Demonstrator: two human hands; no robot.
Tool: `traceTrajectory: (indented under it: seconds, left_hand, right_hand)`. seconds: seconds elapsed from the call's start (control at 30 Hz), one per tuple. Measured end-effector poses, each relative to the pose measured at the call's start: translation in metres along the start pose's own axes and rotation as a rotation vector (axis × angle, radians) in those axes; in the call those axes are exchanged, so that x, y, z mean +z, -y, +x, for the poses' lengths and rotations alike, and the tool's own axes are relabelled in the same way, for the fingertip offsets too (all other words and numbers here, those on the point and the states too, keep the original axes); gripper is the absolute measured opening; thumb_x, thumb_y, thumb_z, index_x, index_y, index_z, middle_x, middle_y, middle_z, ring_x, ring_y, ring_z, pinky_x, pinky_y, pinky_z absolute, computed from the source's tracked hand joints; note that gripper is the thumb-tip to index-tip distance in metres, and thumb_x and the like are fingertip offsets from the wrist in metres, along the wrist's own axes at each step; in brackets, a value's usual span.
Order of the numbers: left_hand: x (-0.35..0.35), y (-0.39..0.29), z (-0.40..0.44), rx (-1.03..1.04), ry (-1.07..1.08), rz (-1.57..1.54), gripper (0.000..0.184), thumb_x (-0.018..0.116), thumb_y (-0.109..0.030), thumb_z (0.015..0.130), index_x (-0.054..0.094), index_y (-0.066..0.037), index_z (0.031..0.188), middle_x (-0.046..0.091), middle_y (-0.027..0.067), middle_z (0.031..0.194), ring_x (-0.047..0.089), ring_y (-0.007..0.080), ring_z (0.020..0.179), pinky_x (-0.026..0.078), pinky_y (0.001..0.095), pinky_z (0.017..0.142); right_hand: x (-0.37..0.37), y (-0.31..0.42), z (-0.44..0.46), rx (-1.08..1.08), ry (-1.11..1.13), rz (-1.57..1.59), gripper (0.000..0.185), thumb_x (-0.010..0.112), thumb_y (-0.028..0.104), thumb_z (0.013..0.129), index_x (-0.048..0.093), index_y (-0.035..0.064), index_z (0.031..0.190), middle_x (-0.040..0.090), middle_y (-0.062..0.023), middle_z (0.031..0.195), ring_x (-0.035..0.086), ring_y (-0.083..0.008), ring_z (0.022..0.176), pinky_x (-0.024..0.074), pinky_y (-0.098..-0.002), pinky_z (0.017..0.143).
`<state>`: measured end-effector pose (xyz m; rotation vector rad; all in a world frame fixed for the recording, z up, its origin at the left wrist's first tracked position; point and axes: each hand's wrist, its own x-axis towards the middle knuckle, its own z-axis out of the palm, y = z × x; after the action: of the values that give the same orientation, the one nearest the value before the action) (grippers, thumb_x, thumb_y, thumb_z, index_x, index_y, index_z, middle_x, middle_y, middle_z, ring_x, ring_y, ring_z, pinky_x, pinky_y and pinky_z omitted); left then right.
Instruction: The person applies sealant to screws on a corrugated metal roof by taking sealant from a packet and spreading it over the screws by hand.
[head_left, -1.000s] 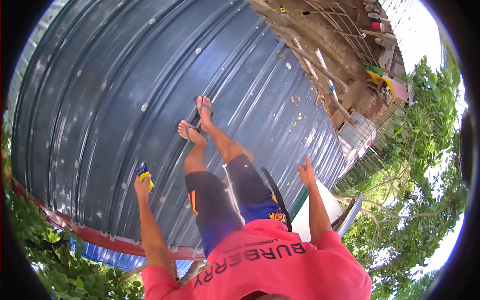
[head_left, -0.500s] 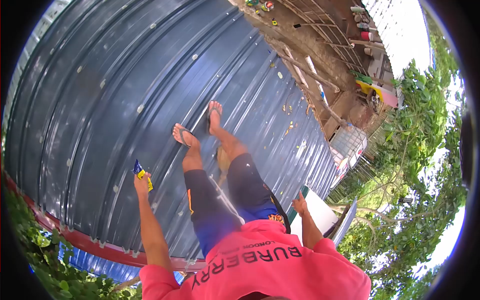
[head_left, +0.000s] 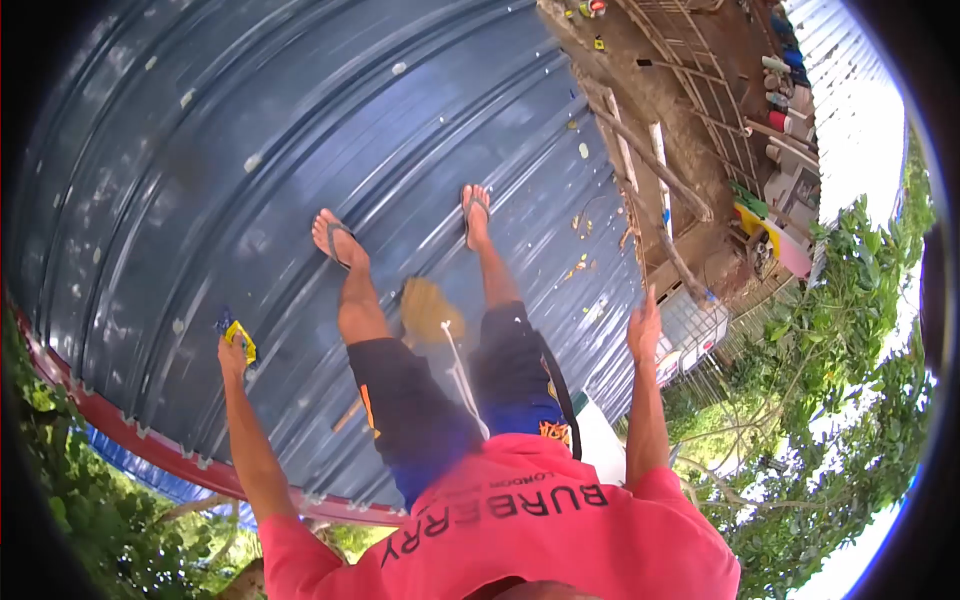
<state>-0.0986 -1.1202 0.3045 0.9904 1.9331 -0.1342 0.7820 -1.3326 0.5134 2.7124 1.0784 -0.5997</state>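
Note:
My left hand point(head_left: 232, 358) is closed around a small yellow and blue packet point(head_left: 240, 342), held out over the dark metal roofing point(head_left: 290, 240). Out to the other side, my right hand point(head_left: 645, 328) is raised with its index finger stretched out; I see nothing in it. Both my feet, in flip-flops point(head_left: 340, 238), stand apart on the ribbed sheets. Between my legs is a tan, fan-shaped thing point(head_left: 425, 310) resembling a broom head, partly blurred. A thin brown stick point(head_left: 347, 415) shows beside my left leg; whether they join is hidden.
Pale spots and dry leaves point(head_left: 580, 265) dot the roofing. A red edge point(head_left: 120, 420) borders it at lower left, with foliage beyond. Wooden poles point(head_left: 660, 160) lie past the right edge, above lower ground. A white-walled caged tank point(head_left: 690, 325) and trees point(head_left: 850, 300) stand to the right.
My feet have moved wider apart, and more of the tan thing shows between them. Both arms have swung outward, the right hand rising. The packet stays in my left hand.

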Motion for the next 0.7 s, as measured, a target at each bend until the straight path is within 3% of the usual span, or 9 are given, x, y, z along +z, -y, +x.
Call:
traceTrajectory:
  seconds: [0.07,0.1,0.13,0.2,0.33,0.47,0.5,0.57,0.7]
  left_hand:
    - [0.046,0.012,-0.033,-0.080,0.075,-0.368,0.032,0.060,-0.023,0.099,0.062,-0.001,0.122,0.073,0.0117,0.098,0.071,0.0214,0.086,0.055,0.0367,0.079]
    - [0.064,-0.009,-0.057,-0.082,0.061,-0.271,0.032,0.060,-0.023,0.099,0.062,-0.001,0.123,0.074,0.0113,0.098,0.071,0.0209,0.087,0.055,0.0361,0.078]
    - [0.075,-0.037,-0.089,-0.098,0.045,-0.171,0.032,0.059,-0.023,0.100,0.062,-0.002,0.123,0.075,0.0108,0.098,0.071,0.0203,0.087,0.056,0.0355,0.078]
    - [0.111,-0.010,-0.103,-0.021,0.035,-0.194,0.030,0.060,-0.023,0.099,0.062,-0.003,0.123,0.076,0.0099,0.098,0.071,0.0190,0.085,0.056,0.0342,0.077]
    - [0.161,-0.040,-0.143,-0.138,0.001,-0.294,0.031,0.064,-0.027,0.096,0.065,-0.003,0.115,0.076,0.0114,0.097,0.071,0.0205,0.089,0.055,0.0372,0.080]
    - [0.202,-0.021,-0.160,-0.155,-0.058,-0.160,0.033,0.067,-0.029,0.092,0.067,-0.002,0.110,0.074,0.0154,0.096,0.071,0.0249,0.091,0.053,0.0406,0.080]
    - [0.208,-0.043,-0.171,-0.151,-0.047,-0.109,0.035,0.069,-0.031,0.091,0.067,-0.001,0.108,0.073,0.0195,0.098,0.071,0.0308,0.091,0.053,0.0428,0.080]
    - [0.217,-0.079,-0.189,-0.149,-0.013,-0.105,0.037,0.070,-0.033,0.090,0.067,0.000,0.106,0.072,0.0218,0.098,0.070,0.0335,0.092,0.052,0.0438,0.081]
    - [0.263,-0.104,-0.169,-0.104,-0.074,-0.001,0.040,0.072,-0.035,0.089,0.066,0.003,0.102,0.071,0.0241,0.094,0.070,0.0348,0.089,0.052,0.0444,0.080]
  right_hand:
    - [-0.043,0.017,0.075,-0.135,-0.181,-0.054,0.064,0.055,0.007,0.096,0.035,0.0041,0.156,0.057,-0.0265,0.138,0.055,-0.0414,0.125,0.0415,-0.0460,0.109]
    - [-0.071,0.036,0.105,-0.080,-0.206,-0.016,0.064,0.055,0.006,0.096,0.034,0.0041,0.156,0.052,-0.0248,0.144,0.050,-0.0400,0.132,0.0392,-0.0450,0.112]
    - [-0.093,0.046,0.129,-0.176,-0.291,-0.046,0.065,0.055,0.004,0.095,0.034,0.0036,0.156,0.049,-0.0244,0.147,0.048,-0.0397,0.135,0.0377,-0.0451,0.114]
    - [-0.116,0.045,0.184,-0.345,-0.472,-0.063,0.067,0.056,0.001,0.094,0.032,0.0016,0.157,0.040,-0.0238,0.154,0.039,-0.0389,0.142,0.0324,-0.0452,0.119]
    - [-0.121,0.016,0.250,-0.436,-0.438,-0.166,0.075,0.058,0.007,0.094,0.023,0.0038,0.160,0.038,-0.0250,0.155,0.037,-0.0401,0.143,0.0313,-0.0482,0.118]
    - [-0.085,-0.036,0.289,-0.290,-0.253,-0.049,0.076,0.058,0.016,0.098,0.018,0.0080,0.162,0.037,-0.0266,0.156,0.037,-0.0418,0.143,0.0312,-0.0494,0.117]
    - [-0.075,-0.050,0.293,-0.274,-0.233,0.005,0.076,0.058,0.018,0.099,0.017,0.0089,0.163,0.037,-0.0271,0.155,0.037,-0.0424,0.142,0.0314,-0.0496,0.117]
    - [-0.058,-0.078,0.301,-0.289,-0.218,0.079,0.077,0.058,0.024,0.100,0.016,0.0083,0.163,0.038,-0.0288,0.154,0.040,-0.0441,0.139,0.0323,-0.0500,0.115]
    - [-0.066,-0.032,0.279,-0.329,-0.364,-0.056,0.080,0.060,0.021,0.098,0.016,0.0046,0.162,0.043,-0.0272,0.151,0.042,-0.0424,0.136,0.0307,-0.0504,0.116]
